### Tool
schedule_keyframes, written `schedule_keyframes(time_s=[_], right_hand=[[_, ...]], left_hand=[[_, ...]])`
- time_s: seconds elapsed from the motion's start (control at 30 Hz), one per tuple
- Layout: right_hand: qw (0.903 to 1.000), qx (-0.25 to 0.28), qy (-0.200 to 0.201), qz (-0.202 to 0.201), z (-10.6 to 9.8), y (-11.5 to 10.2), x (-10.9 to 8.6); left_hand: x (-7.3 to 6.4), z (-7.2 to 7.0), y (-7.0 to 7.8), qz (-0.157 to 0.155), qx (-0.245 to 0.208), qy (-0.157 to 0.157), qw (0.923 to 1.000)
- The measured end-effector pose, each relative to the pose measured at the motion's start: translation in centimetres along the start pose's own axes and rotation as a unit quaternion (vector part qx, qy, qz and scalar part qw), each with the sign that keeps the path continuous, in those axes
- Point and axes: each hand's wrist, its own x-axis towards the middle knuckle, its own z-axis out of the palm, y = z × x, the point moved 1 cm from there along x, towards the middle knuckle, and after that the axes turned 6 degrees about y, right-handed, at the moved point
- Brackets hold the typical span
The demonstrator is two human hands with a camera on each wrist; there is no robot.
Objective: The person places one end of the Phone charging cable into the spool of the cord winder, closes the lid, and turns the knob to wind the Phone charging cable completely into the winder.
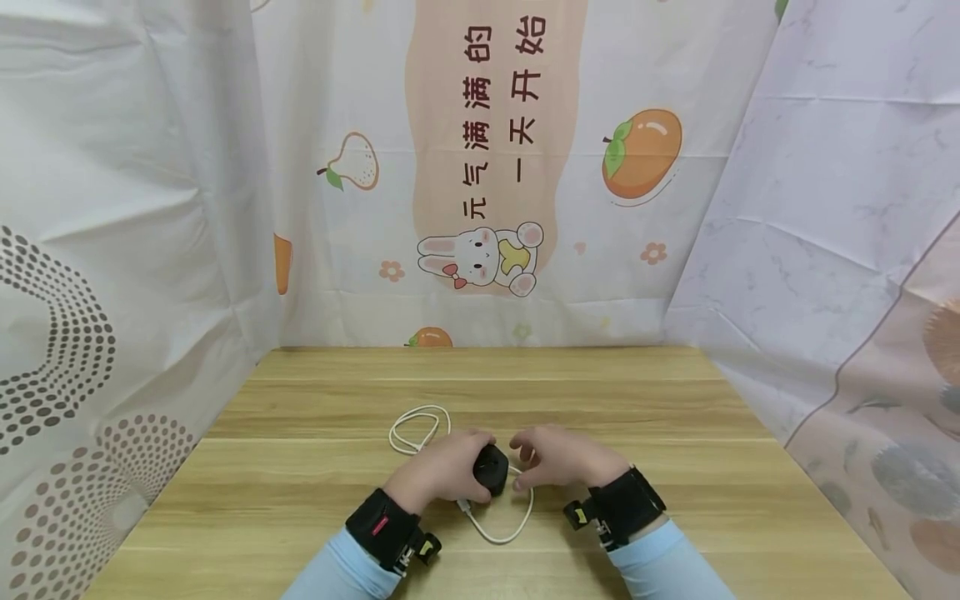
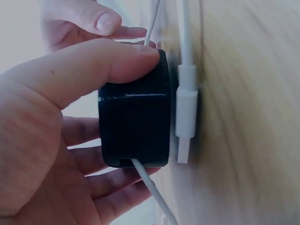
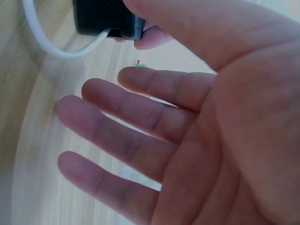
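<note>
My left hand (image 1: 448, 467) grips a small black many-sided block (image 1: 491, 469), thumb on one side and fingers on the other. A white USB cable (image 1: 504, 540) comes out of slots at two ends of the block, as the left wrist view shows. Its USB plug (image 2: 186, 112) lies on the wood right beside the block. Close on the block's right is my right hand (image 1: 564, 457), fingers apart and loosely bent, with nothing in them. In the right wrist view its palm faces the block (image 3: 108, 18) and the cable's curve (image 3: 70, 54).
A loop of the white cable (image 1: 395, 433) lies behind my left hand on the wooden table (image 1: 637, 400). Printed curtains (image 1: 337, 250) hang along the table's back and both sides. Each wrist wears a black strap (image 1: 628, 504) with a small camera.
</note>
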Motion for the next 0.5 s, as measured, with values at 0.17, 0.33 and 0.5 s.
schedule_keyframes(time_s=[0.17,0.33,0.5], right_hand=[[0.9986,-0.002,0.048,-0.021,-0.3,-0.2,0.0],[0.9907,-0.023,0.128,-0.041,-0.9,-0.5,0.2],[0.9733,-0.009,0.221,-0.059,-1.6,-1.0,0.3]], left_hand=[[-0.1,-0.7,-0.5,0.001,-0.042,0.017,0.999],[-0.3,-1.9,-0.6,0.014,-0.079,0.043,0.9958],[-0.5,-3.3,-0.8,0.029,-0.123,0.062,0.99]])
